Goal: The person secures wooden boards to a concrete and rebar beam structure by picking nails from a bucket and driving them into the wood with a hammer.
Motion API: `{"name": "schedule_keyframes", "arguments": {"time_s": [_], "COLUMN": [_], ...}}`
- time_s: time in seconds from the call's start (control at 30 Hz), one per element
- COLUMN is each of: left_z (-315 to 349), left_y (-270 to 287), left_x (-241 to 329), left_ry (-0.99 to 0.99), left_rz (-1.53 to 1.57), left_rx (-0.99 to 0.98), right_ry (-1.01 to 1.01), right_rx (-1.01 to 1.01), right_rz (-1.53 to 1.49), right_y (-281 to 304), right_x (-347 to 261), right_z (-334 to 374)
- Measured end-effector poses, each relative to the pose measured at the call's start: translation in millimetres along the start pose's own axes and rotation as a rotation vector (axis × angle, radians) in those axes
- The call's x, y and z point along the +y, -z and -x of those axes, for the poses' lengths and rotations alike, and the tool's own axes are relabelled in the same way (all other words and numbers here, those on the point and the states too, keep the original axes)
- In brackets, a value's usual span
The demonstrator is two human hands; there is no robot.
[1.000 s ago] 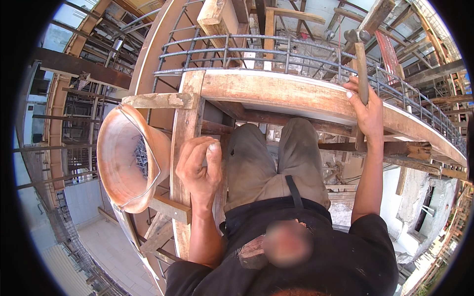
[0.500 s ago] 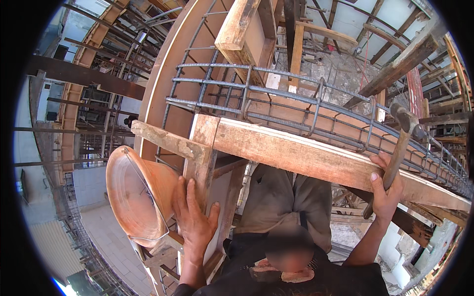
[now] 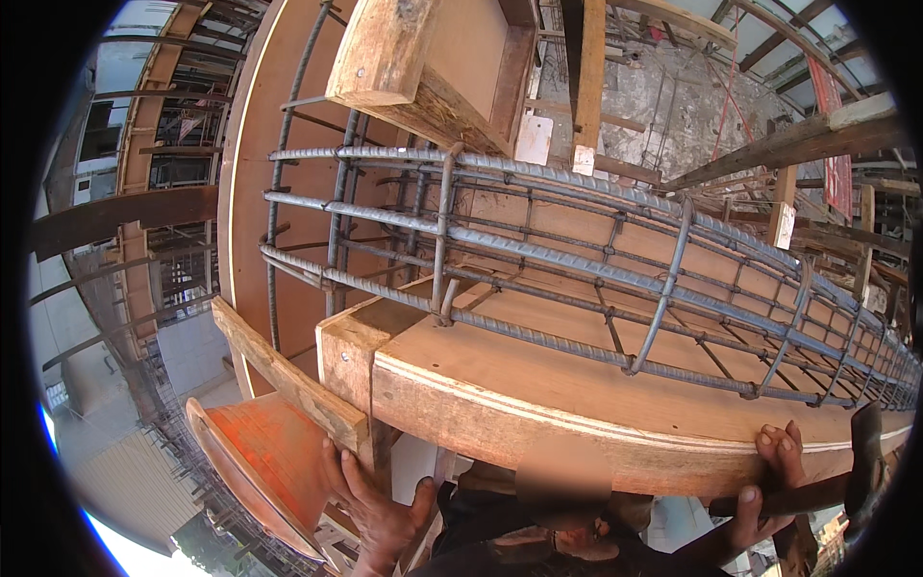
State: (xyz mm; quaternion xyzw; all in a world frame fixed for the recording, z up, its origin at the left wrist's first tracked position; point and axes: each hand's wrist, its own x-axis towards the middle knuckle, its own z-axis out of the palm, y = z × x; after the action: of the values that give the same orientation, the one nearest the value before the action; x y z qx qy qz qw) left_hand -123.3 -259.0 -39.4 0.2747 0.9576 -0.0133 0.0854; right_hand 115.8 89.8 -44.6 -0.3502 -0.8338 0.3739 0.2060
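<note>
My left hand grips a short wooden post at the end of the formwork, fingers on one side and thumb on the other. Close against that hand, an orange bucket hangs tilted beside a short board. My right hand is closed around a hammer, with its fingertips up against the side of the long formwork beam. The hammer lies roughly level, its dark head to the right. Part of its handle is hidden by my fingers.
A long rebar cage runs through the plywood trough beyond the beam. A boxed timber form juts in at the top. Wooden props and a slanting timber stand over a rough concrete floor far below.
My view has moved closer over the beam, showing more of the trough and rebar. The hammer has turned from upright to nearly level. My left hand stays at the post.
</note>
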Motion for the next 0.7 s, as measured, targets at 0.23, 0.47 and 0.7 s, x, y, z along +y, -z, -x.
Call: {"name": "schedule_keyframes", "arguments": {"time_s": [0.23, 0.47, 0.7], "left_z": [3.6, 5.8, -8.1], "left_y": [-2.6, -9.4, -7.7], "left_x": [-3.5, -17.4, -8.5], "left_ry": [0.002, -0.089, -0.033], "left_rz": [-0.062, -0.085, -0.006], "left_rx": [-0.023, 0.026, -0.076], "right_ry": [0.002, 0.145, 0.084], "right_rx": [-0.006, -0.371, -0.676], "right_rz": [0.107, 0.066, 0.23], "right_y": [6.5, 34.4, 76.6], "right_x": [7.7, 26.6, 33.0], "right_z": [2.4, -0.8, 6.7]}}
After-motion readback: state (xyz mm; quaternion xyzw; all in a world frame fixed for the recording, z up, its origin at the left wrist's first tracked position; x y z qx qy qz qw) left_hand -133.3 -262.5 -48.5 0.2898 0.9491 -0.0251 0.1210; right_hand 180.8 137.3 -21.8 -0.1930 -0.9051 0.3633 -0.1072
